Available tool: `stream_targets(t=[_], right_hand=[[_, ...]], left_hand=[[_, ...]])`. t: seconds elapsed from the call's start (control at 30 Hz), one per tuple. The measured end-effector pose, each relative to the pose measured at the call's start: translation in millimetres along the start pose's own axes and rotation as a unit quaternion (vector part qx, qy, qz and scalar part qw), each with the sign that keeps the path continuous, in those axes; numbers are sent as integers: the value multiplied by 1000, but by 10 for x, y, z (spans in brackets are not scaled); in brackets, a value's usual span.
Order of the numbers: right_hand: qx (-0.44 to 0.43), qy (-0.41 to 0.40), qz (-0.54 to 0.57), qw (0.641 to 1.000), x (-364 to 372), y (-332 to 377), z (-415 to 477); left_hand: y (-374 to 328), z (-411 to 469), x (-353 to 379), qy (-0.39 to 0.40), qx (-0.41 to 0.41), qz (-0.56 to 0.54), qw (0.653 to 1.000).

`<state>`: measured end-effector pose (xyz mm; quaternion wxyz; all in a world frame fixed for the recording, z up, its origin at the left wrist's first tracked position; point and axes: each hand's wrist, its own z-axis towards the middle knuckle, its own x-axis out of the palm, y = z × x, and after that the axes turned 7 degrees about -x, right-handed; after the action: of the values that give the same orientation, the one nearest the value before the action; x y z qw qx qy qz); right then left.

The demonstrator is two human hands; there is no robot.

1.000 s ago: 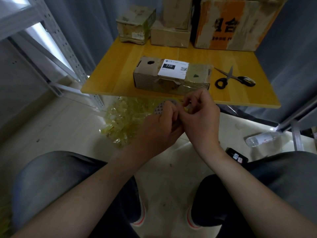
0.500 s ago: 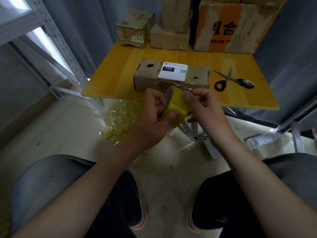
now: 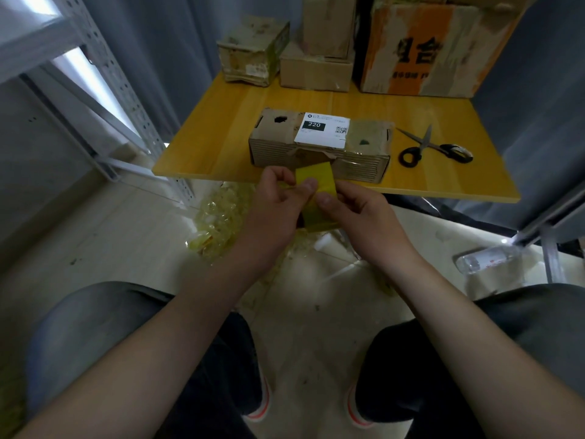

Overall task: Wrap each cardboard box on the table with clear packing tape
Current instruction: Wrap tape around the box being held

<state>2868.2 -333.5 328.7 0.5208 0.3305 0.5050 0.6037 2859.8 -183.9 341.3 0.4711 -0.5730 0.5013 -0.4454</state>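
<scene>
Yellow tabletop point(image 3: 221, 147), seated view. Step, prob.: freeing the tape end. L hand point(image 3: 272, 210) & R hand point(image 3: 357, 213) both pinch the tape roll point(image 3: 316, 179) at the tabletop's front edge, before the labelled box point(image 3: 275, 147); contact w/ box unclear. Next: peel a length, stick it to the box. Count: 1 roll, 1 front box, 4 rear boxes point(image 3: 316, 69), 1 scissors point(image 3: 433, 147).

The yellow table point(image 3: 221, 137) bears a labelled cardboard box point(image 3: 275, 150), scissors point(image 3: 425, 143) to its right, and more boxes point(image 3: 316, 71) behind.
</scene>
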Motion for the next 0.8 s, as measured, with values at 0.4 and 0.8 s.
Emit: stream_targets(t=[0.4, 0.8], right_hand=[[47, -67, 57, 995, 12, 30, -19], [-34, 13, -243, 969, -58, -182, -68]], left_hand=[[-12, -37, -41, 108, -1, -13, 994], [-75, 100, -245, -28, 152, 212, 965]])
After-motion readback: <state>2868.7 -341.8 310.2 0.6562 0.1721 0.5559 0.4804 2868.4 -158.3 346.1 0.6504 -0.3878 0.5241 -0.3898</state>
